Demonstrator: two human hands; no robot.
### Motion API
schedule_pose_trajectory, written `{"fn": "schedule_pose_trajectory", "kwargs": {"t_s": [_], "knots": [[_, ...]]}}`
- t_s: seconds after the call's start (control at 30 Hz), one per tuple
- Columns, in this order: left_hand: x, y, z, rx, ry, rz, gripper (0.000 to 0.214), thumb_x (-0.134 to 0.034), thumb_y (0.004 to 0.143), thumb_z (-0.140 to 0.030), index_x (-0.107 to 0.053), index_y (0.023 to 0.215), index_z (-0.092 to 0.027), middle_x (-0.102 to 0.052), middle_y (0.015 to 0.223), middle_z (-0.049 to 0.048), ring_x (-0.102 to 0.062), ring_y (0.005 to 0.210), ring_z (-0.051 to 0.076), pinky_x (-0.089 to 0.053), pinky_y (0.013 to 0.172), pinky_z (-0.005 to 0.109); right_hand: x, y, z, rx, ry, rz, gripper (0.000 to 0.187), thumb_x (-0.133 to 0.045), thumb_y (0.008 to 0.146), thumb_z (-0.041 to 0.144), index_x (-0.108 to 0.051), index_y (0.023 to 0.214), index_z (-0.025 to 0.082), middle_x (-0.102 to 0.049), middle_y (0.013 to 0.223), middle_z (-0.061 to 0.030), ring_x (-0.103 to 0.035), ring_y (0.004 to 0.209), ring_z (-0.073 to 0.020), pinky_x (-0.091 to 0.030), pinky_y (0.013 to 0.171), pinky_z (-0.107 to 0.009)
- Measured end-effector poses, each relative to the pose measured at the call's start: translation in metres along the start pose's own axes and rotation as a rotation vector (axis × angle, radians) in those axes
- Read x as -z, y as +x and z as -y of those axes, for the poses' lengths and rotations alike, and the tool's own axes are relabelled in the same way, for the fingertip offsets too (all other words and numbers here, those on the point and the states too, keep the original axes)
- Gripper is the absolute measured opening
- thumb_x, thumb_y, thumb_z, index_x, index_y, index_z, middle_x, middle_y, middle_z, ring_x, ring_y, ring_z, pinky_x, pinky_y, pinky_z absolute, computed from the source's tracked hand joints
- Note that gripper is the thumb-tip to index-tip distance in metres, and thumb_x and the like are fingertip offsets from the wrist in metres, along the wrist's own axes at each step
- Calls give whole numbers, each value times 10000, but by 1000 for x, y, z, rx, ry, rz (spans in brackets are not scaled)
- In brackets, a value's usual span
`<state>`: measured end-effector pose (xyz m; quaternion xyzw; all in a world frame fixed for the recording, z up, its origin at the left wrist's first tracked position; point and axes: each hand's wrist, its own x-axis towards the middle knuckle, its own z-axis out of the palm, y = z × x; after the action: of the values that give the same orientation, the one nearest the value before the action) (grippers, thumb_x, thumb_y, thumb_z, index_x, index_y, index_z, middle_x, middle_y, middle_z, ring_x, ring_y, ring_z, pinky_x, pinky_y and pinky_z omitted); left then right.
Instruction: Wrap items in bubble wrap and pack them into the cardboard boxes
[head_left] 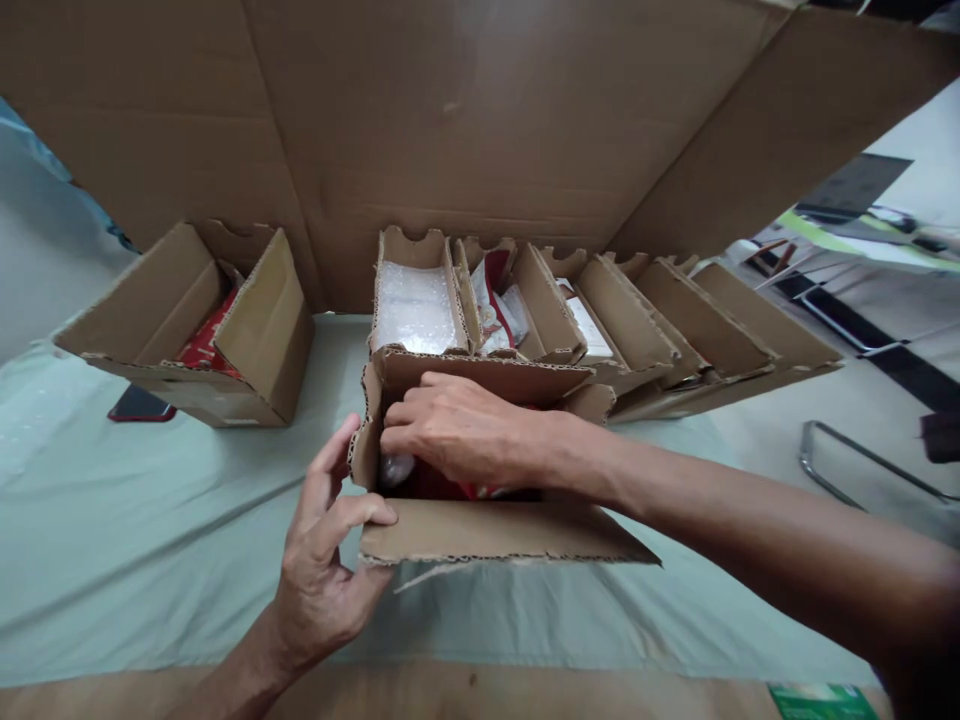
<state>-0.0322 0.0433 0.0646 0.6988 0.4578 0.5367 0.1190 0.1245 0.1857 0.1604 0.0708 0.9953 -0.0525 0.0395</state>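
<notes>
An open cardboard box (487, 535) sits in front of me, turned crosswise. My left hand (330, 555) grips its left end, thumb on the front wall's corner and fingers along the left edge. Down inside the box, my right hand (457, 430) has its fingers curled, and what they hold is hidden. A bit of clear, shiny plastic (396, 468) shows just below those fingers. Under my right wrist lies something red (435, 485), mostly covered by the hand.
Several narrow cardboard bins (630, 315) stand in a row behind, one holding bubble wrap (416, 305). Another bin (262, 330) with a red patterned item (206, 345) is at left, near a dark phone (141, 404). A large cardboard panel (465, 120) rises behind; a pale green cloth (187, 540) covers the table.
</notes>
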Motion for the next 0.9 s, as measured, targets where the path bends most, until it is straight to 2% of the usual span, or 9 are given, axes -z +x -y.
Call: {"fn": "schedule_pose_trajectory", "kwargs": {"t_s": [0.27,0.37,0.43,0.5,0.57,0.67,0.77,0.83,0.9], "knots": [[-5,-3,6,-3,-19,-10,187,-607,895,-89,-634,1048,-195,-384,1637,138,-411,1498,288,-413,1159,415,-35,12,-1,6,26,130,163,-579,988,135,-733,1012,181,-775,1037,-50,-666,939,-214,-311,800,-378],[-5,-4,6,6,-12,-22,251,-627,877,-72,-648,1086,-210,-395,1635,115,-404,1502,288,-396,1182,439,-26,12,4,9,4,147,204,-542,1014,144,-739,1052,182,-768,1093,-67,-674,972,-221,-343,828,-386],[-5,-8,6,56,-31,-43,397,-654,866,-77,-630,1231,-233,-389,1638,112,-375,1517,297,-362,1213,478,-8,3,6,-24,-12,97,218,-540,1008,133,-729,1109,176,-755,1142,-88,-679,984,-226,-375,828,-388],[-4,-12,6,139,-84,-64,610,-684,862,-105,-525,1429,-264,-372,1646,119,-338,1534,307,-330,1235,512,16,-20,9,-118,-32,-42,236,-569,981,119,-712,1163,164,-743,1196,-106,-684,1025,-243,-415,851,-400],[-1,-15,5,220,-158,-85,761,-695,871,-135,-390,1549,-293,-372,1645,123,-365,1520,296,-351,1228,501,36,-58,14,-261,-33,-259,243,-597,964,133,-709,1178,166,-737,1237,-105,-684,1088,-265,-459,907,-427],[5,-18,1,248,-232,-138,834,-686,884,-141,-295,1591,-350,-405,1626,111,-507,1416,249,-444,1164,445,39,-129,31,-546,47,-654,200,-611,979,233,-728,1141,239,-749,1212,-50,-692,1124,-246,-513,981,-421],[9,-20,-2,237,-251,-177,880,-704,872,-151,-262,1592,-397,-416,1616,100,-554,1359,240,-471,1131,451,1,-188,57,-900,172,-987,172,-666,950,308,-740,1104,282,-771,1114,-26,-723,1027,-222,-557,937,-401],[7,-21,0,320,-250,-150,886,-725,866,-207,-254,1597,-380,-403,1620,110,-523,1390,260,-455,1143,471,-37,-209,73,-1025,350,-1025,234,-676,938,355,-728,1148,265,-773,1107,-50,-729,1006,-225,-578,898,-404],[2,-20,6,460,-276,-86,900,-748,854,-288,-246,1600,-338,-377,1631,129,-490,1420,282,-435,1159,484,-73,-211,83,-1027,522,-988,400,-695,909,401,-672,1277,245,-743,1223,-97,-715,1085,-254,-591,872,-414]]}}
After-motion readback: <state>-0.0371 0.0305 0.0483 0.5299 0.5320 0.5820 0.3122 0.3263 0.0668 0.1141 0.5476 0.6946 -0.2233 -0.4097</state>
